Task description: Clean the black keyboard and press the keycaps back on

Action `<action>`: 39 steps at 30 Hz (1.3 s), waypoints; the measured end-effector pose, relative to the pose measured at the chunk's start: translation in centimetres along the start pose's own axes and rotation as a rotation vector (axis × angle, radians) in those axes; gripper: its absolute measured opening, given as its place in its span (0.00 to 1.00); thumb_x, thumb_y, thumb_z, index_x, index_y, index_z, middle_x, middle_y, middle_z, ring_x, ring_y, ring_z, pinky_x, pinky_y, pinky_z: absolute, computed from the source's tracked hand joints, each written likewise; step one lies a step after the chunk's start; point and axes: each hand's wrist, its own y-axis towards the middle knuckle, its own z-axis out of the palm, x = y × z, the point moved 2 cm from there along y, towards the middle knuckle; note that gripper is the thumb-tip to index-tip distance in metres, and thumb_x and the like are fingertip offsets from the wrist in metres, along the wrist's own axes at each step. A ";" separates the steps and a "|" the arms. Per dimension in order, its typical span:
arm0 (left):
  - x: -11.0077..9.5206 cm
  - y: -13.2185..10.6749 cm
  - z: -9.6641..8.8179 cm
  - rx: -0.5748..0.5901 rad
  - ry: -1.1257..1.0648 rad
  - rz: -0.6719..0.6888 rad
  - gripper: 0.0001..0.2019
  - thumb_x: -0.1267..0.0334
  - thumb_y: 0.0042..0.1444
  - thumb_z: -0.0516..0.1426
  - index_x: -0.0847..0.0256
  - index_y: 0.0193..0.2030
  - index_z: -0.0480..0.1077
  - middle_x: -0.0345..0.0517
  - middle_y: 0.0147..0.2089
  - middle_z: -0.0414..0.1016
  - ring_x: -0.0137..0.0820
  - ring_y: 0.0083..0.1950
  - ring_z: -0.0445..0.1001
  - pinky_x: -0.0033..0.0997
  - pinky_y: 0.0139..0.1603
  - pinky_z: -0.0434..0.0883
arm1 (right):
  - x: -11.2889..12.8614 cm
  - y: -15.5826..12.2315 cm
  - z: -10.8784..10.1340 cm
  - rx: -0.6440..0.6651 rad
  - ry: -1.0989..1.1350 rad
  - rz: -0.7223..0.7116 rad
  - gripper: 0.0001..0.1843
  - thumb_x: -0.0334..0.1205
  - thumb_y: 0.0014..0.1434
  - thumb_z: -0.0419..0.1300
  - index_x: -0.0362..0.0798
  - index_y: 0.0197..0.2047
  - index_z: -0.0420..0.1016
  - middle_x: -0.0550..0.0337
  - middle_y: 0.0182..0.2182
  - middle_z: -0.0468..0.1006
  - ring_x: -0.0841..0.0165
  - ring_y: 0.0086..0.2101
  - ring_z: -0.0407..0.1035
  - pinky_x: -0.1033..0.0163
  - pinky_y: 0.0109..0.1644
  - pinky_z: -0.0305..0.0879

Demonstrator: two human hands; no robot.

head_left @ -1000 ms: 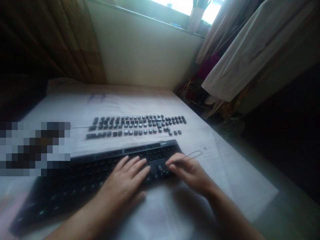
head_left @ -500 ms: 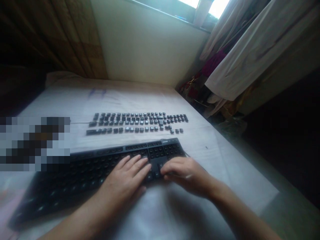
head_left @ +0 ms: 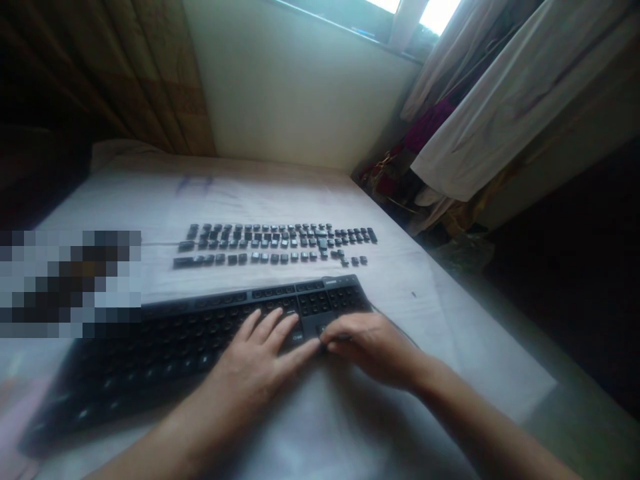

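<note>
A black keyboard [head_left: 190, 340] lies slantwise on the white-covered table [head_left: 450, 320]. My left hand [head_left: 260, 363] rests flat on its lower right part, fingers stretched out and pointing right, holding nothing. My right hand [head_left: 373, 347] is curled over the keys near the keyboard's right end, its fingertips pinched together and almost touching my left fingertips. The thin wire tool it held a moment ago is hidden under the fingers. Behind the keyboard, several loose black keycaps [head_left: 275, 243] lie in neat rows.
A blurred-out patch [head_left: 70, 283] covers the table's left side. The table's right edge [head_left: 520, 400] drops off to a dark floor. Pale curtains and hanging cloth [head_left: 500, 100] fill the right, with a wall and window sill behind.
My right hand has slid left along the keyboard and curled down; the wire loop that stuck out from it no longer shows. My left fingers have shifted slightly right, towards it.
</note>
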 end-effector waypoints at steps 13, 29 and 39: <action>-0.2 0.2 0.3 0.018 -0.040 -0.022 0.22 0.56 0.65 0.57 0.40 0.65 0.64 0.55 0.64 0.69 0.51 0.62 0.69 0.56 0.61 0.63 | 0.1 -1.2 0.9 -0.380 0.210 0.058 0.07 0.35 0.68 0.55 0.48 0.41 0.75 0.58 0.31 0.82 0.70 0.30 0.78 0.68 0.34 0.75; -0.2 1.2 -2.4 -0.216 -0.479 -0.173 0.14 0.56 0.64 0.57 0.58 0.53 0.69 0.49 0.49 0.78 0.40 0.50 0.75 0.43 0.54 0.70 | 3.7 -0.1 1.1 -0.554 0.370 0.134 0.08 0.31 0.66 0.57 0.50 0.43 0.76 0.59 0.33 0.81 0.69 0.34 0.78 0.66 0.38 0.75; -0.5 1.4 -2.4 0.053 -1.146 -0.553 0.09 0.59 0.61 0.58 0.56 0.46 0.76 0.41 0.37 0.79 0.31 0.37 0.76 0.27 0.41 0.71 | 5.1 0.7 1.8 -0.590 0.346 0.112 0.07 0.32 0.67 0.56 0.50 0.43 0.75 0.58 0.33 0.82 0.68 0.34 0.79 0.66 0.38 0.75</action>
